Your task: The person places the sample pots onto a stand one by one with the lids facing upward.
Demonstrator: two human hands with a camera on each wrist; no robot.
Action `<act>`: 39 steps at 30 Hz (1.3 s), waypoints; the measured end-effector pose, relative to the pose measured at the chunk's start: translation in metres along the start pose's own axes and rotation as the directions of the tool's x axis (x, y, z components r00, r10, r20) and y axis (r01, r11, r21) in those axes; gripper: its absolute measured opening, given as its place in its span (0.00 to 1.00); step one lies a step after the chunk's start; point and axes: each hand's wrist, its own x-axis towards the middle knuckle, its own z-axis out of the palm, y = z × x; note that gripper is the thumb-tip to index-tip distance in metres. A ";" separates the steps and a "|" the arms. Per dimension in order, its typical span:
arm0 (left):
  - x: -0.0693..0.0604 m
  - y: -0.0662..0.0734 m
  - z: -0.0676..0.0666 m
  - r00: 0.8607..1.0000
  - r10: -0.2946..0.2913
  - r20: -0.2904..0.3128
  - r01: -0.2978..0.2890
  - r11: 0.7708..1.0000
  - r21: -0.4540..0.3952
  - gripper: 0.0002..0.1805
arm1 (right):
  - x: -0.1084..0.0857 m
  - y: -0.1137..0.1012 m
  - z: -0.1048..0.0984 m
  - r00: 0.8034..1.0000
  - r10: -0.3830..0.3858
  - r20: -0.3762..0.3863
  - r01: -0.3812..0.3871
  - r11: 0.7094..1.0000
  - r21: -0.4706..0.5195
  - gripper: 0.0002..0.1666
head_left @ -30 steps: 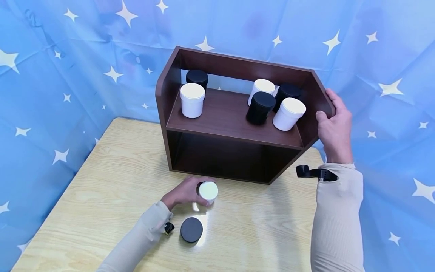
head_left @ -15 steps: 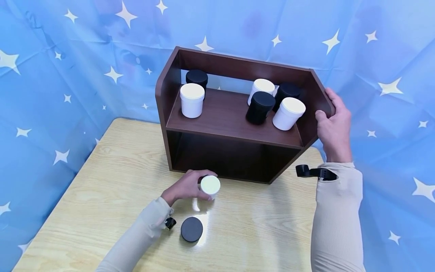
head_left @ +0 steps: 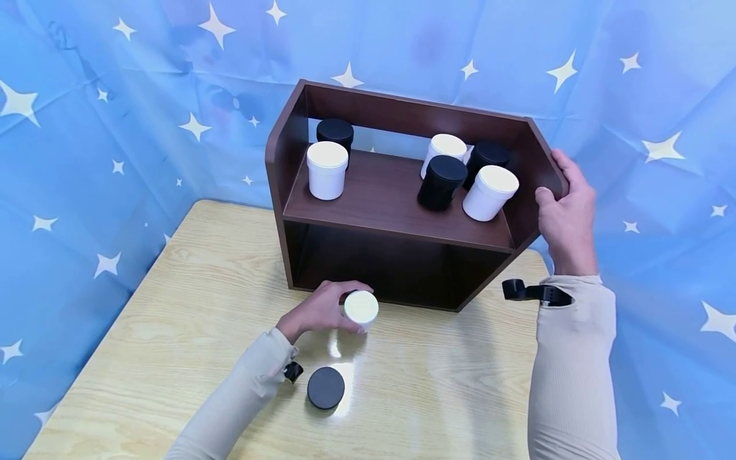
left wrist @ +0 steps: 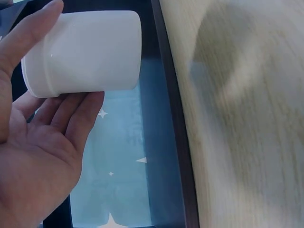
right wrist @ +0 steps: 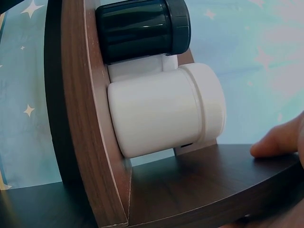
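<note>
My left hand (head_left: 324,309) grips a white lidded jar (head_left: 361,308) round its upper part, in front of the lower compartment of a dark brown shelf (head_left: 397,227). In the left wrist view the white jar (left wrist: 95,52) is held off the table between thumb and fingers. My right hand (head_left: 568,214) grips the edge of the shelf's right side panel; its thumb (right wrist: 278,142) lies on the panel's inner face in the right wrist view. A black-lidded jar (head_left: 326,388) stands on the table, below my left hand in view.
On the upper shelf's left stand a white jar (head_left: 327,171) and a black jar (head_left: 336,133) behind it. Several black and white jars, among them a front white one (head_left: 490,193), crowd its right end. Blue star-patterned cloth (head_left: 115,160) hangs behind the wooden table (head_left: 172,287).
My left hand has lifted the white jar and carried it slightly right and toward the shelf. The right hand has kept its grip on the side panel.
</note>
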 end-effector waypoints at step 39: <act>0.006 0.019 -0.017 0.997 0.079 -0.013 -0.079 0.997 0.024 0.37 | 0.000 0.001 0.000 1.000 -0.015 -0.011 0.015 0.999 0.052 0.38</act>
